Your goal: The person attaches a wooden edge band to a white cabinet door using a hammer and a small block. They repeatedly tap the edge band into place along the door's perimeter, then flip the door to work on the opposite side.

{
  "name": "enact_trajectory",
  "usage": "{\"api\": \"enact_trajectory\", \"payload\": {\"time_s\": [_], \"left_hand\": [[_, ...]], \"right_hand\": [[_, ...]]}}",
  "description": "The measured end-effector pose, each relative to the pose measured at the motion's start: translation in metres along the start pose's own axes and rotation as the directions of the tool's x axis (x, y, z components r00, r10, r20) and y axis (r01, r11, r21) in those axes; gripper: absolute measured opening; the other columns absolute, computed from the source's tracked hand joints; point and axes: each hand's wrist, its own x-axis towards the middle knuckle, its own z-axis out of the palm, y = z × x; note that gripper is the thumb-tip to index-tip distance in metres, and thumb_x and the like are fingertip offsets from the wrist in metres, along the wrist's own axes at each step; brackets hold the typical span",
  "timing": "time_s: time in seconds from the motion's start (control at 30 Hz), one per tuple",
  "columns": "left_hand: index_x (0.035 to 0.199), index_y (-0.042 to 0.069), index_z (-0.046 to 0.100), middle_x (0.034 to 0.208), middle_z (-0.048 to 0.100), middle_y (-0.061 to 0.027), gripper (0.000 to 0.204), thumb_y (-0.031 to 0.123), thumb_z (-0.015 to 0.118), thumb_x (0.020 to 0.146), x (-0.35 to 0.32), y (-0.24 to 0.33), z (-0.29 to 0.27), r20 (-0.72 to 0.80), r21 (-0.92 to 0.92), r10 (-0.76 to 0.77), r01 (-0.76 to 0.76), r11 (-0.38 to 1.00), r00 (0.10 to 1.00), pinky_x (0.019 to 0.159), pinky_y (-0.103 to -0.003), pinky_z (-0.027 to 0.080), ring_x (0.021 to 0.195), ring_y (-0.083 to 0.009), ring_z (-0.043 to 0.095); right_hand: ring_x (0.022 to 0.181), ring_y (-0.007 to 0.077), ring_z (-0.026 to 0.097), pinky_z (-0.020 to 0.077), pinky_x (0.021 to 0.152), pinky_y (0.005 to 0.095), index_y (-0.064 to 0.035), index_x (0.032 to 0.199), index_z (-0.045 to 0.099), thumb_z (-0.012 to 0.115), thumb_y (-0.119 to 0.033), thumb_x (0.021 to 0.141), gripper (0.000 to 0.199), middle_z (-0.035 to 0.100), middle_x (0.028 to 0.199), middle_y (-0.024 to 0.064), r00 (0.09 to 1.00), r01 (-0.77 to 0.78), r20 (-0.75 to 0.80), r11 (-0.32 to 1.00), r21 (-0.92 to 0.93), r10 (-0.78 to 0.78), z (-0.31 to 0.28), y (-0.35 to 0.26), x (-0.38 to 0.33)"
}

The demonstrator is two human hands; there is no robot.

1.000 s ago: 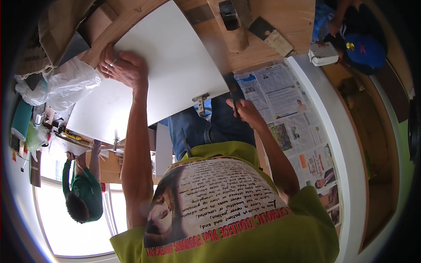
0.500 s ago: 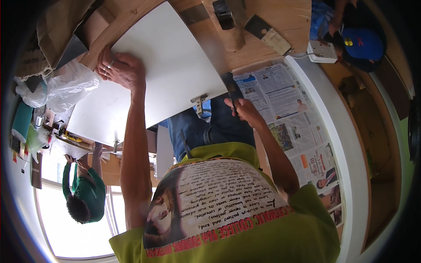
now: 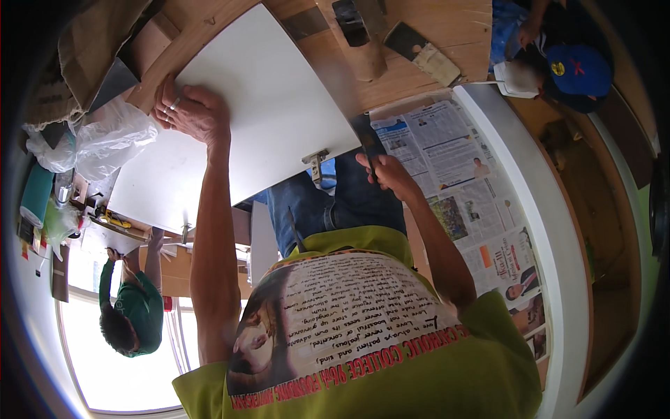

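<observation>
A large white panel (image 3: pixel 244 105) lies across the bench before me, with a metal hinge (image 3: pixel 317 158) at its near edge. My left hand (image 3: pixel 192 115), with a ring on one finger, grips the panel's far-left edge, its fingers curled over. To the right, my right hand (image 3: pixel 391 174) is closed around the handle of a dark, flat-bladed tool (image 3: pixel 368 136). The blade is right beside the panel's right edge; whether it touches, I cannot tell. It is too dark to name its exact kind.
A wide brush (image 3: pixel 436 64) lies on the wooden bench (image 3: pixel 474 42) beyond the panel. Newspaper (image 3: pixel 453 150) covers the surface at right. Clear plastic bags (image 3: pixel 115 136) are at left. A person in green (image 3: pixel 139 307) stands far left; another in a blue cap (image 3: pixel 579 70) is far right.
My hands, the panel and the tool are nearly where they were. The person in green has shifted slightly left, and the person in the blue cap has moved a little.
</observation>
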Motion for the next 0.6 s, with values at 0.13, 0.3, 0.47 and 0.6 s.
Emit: {"api": "enact_trajectory", "payload": {"time_s": [0.13, 0.3, 0.47, 0.6], "left_hand": [[0.119, 0.005, 0.054, 0.120, 0.055, -0.0138, 0.034, 0.019, 0.043, 0.090, -0.001, 0.002, 0.001, 0.004, -0.001, -0.014, 0.014, 1.000, 1.000, 0.096, -0.051, 0.032, 0.113, -0.0309, 0.049], [0.118, 0.004, 0.054, 0.119, 0.055, -0.0138, 0.034, 0.019, 0.044, 0.089, -0.001, 0.001, 0.001, 0.010, 0.013, -0.019, 0.019, 1.000, 1.000, 0.096, -0.051, 0.032, 0.114, -0.0311, 0.049], [0.115, 0.004, 0.056, 0.118, 0.056, -0.0141, 0.033, 0.020, 0.044, 0.089, 0.000, 0.002, 0.000, 0.007, -0.002, -0.023, 0.023, 1.000, 1.000, 0.095, -0.051, 0.033, 0.112, -0.0317, 0.049], [0.114, 0.003, 0.058, 0.117, 0.057, -0.0140, 0.033, 0.019, 0.044, 0.089, 0.000, 0.004, -0.001, -0.013, 0.009, -0.008, 0.008, 1.000, 1.000, 0.096, -0.051, 0.033, 0.112, -0.0320, 0.049]], "right_hand": [[0.049, 0.0058, 0.041, 0.0308, 0.043, 0.0221, -0.0060, 0.079, 0.056, 0.067, -0.061, 0.083, 0.057, 0.053, 0.065, 0.0012, 1.000, 0.014, 0.000, 1.000, 0.004, -0.014, -0.001, 0.002, 0.003], [0.053, 0.0106, 0.048, 0.0362, 0.045, 0.0272, -0.0036, 0.080, 0.060, 0.066, -0.054, 0.086, 0.051, 0.056, 0.068, 0.0027, 0.997, 0.059, -0.042, 0.998, -0.036, -0.060, -0.001, 0.006, 0.000], [0.057, 0.0095, 0.050, 0.0452, 0.052, 0.0251, -0.0077, 0.091, 0.059, 0.068, -0.046, 0.089, 0.040, 0.057, 0.076, 0.0030, 0.989, 0.009, -0.146, 0.951, 0.311, 0.039, -0.002, 0.043, 0.022], [0.072, 0.0158, 0.059, 0.0577, 0.074, 0.0369, -0.0097, 0.101, 0.058, 0.071, -0.039, 0.088, 0.035, 0.059, 0.088, 0.0050, 0.998, 0.051, -0.065, 0.580, 0.813, 0.003, 0.003, 0.040, 0.038]]}}
